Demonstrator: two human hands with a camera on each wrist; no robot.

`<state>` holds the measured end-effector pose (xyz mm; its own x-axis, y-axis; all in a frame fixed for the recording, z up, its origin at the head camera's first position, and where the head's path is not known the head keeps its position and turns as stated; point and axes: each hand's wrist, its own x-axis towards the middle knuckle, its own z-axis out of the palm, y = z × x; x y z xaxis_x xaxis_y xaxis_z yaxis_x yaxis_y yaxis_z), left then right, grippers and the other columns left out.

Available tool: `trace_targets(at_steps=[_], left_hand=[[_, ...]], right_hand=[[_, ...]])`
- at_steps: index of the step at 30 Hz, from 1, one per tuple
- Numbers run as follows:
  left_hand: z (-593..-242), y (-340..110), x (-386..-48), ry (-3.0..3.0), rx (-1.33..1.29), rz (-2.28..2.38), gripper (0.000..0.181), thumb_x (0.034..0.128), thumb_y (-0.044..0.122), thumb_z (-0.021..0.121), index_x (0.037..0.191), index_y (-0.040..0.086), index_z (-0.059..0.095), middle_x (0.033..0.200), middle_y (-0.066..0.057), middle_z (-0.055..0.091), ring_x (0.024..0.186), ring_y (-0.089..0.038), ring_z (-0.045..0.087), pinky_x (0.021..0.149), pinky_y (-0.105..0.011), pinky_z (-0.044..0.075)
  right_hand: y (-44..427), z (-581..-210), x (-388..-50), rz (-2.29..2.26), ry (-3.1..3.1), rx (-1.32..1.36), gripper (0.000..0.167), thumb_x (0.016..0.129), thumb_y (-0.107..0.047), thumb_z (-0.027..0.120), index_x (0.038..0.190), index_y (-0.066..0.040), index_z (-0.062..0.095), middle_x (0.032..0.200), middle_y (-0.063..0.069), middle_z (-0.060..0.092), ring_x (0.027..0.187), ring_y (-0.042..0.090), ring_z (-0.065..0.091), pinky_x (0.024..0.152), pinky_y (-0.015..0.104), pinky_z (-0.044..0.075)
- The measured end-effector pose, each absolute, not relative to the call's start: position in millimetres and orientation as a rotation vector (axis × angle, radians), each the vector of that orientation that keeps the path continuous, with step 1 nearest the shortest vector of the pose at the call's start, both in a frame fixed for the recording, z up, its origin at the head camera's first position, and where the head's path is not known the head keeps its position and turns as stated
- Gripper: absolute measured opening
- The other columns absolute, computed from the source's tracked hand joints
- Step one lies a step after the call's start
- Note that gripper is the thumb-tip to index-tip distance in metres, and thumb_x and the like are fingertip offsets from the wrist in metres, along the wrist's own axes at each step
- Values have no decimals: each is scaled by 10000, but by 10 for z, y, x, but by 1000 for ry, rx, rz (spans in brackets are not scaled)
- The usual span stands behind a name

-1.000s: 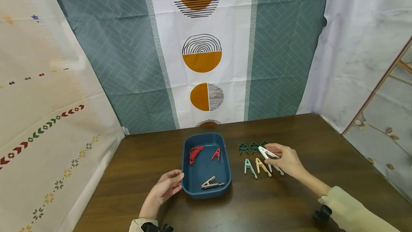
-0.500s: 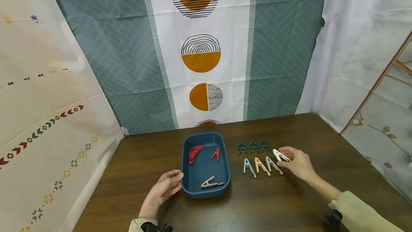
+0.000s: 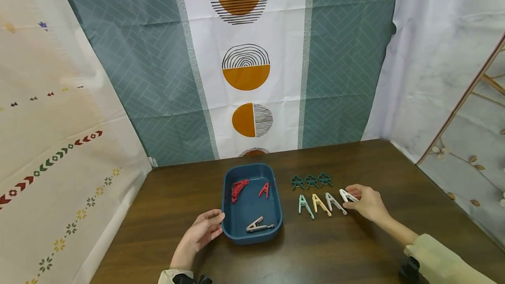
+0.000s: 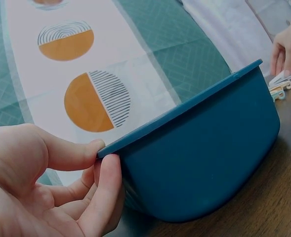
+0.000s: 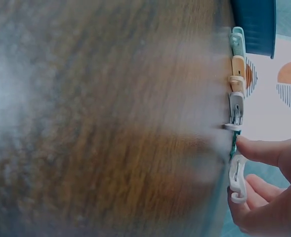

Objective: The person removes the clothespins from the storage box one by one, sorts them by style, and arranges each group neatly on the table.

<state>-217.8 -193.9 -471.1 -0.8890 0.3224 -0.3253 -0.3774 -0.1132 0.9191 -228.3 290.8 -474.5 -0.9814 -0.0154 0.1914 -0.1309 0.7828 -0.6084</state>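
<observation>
My left hand (image 3: pixel 202 230) pinches the left rim of the blue bin (image 3: pixel 252 214); the left wrist view shows thumb and fingers on the rim (image 4: pixel 180 109). In the bin lie red clips (image 3: pixel 238 189), a separate red clip (image 3: pixel 264 189) and a grey clip (image 3: pixel 259 225). My right hand (image 3: pixel 368 203) holds a white clip (image 3: pixel 347 196) between thumb and fingers, at the right end of a row with a grey clip (image 3: pixel 335 203), a yellow clip (image 3: pixel 321 204) and a mint clip (image 3: pixel 305 207). The right wrist view shows the white clip (image 5: pixel 237 178) low beside the tabletop.
Three dark green clips (image 3: pixel 297 182) lie behind the row. The brown table (image 3: pixel 173 192) ends against patterned cloths (image 3: pixel 169 100) at the back, with further cloth on the left and right.
My right hand has moved right from above the grey clip, carrying the white clip, then lowered it beside the row. My left hand has stayed on the bin.
</observation>
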Motion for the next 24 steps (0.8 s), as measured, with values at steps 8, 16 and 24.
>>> trace_targets(at_steps=[8, 16, 24], left_hand=[[-4716, -1939, -2177, 1712, -71, 2047, 118, 972, 164, 575, 1060, 109, 519, 781, 67, 597, 698, -24, 594, 697, -166, 533], [-4725, -1952, -2169, 1703, -73, 2050, 127, 969, 170, 581, 1060, 113, 513, 791, 65, 602, 700, -22, 598, 689, -164, 530], [-4734, -1939, -2178, 1714, -61, 2055, 85, 967, 164, 584, 1018, 138, 522, 787, 75, 578, 695, -19, 591, 682, -161, 527]], right_hand=[[2912, -4753, -2282, 1012, -2829, 104, 522, 720, -217, 844, 1115, 58, 642, 1007, 213, 706, 902, 338, 676, 747, 456, 540], [2816, -4669, -2299, 1008, -2788, 143, 419, 807, -199, 774, 1120, 48, 644, 1036, 226, 696, 914, 346, 673, 734, 440, 547], [2586, -4574, -2380, 1036, -2736, 249, 391, 853, -215, 737, 1159, 10, 640, 1068, 214, 695, 964, 352, 663, 748, 464, 543]])
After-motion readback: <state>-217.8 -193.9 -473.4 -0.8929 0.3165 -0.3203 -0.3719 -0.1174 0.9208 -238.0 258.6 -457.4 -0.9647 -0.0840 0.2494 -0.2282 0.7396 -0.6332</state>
